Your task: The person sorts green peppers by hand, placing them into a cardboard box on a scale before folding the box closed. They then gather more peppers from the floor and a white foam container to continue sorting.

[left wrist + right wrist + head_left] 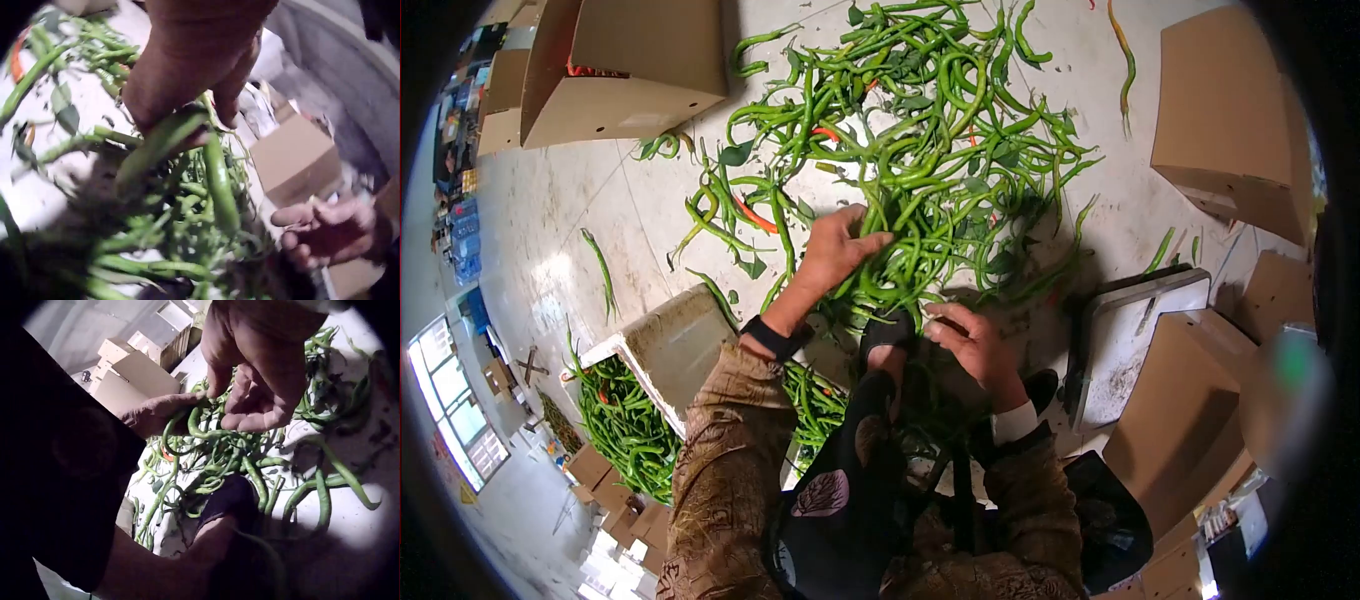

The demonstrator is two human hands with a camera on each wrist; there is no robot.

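Observation:
A broad pile of long green chili peppers (940, 150), with leaves and a few red ones mixed in, spreads over the floor. At the pile's near edge my left hand (835, 250) grips a few green chili peppers (220, 181), which stick out below its fingers in the left wrist view. My right hand (978, 345) hovers just right of them, its fingers loosely bent and its palm showing in the left wrist view, with no pepper in it. A curved pepper (197, 422) hangs from the left hand, close to the right fingertips.
A white foam box (670, 345) full of green peppers stands at my left. Cardboard boxes stand at the upper left (625, 100), upper right (1230, 110) and lower right (1180, 420). A dark-rimmed white platform (1140, 310) leans right of my feet. My shoe (888, 330) touches the pile's edge.

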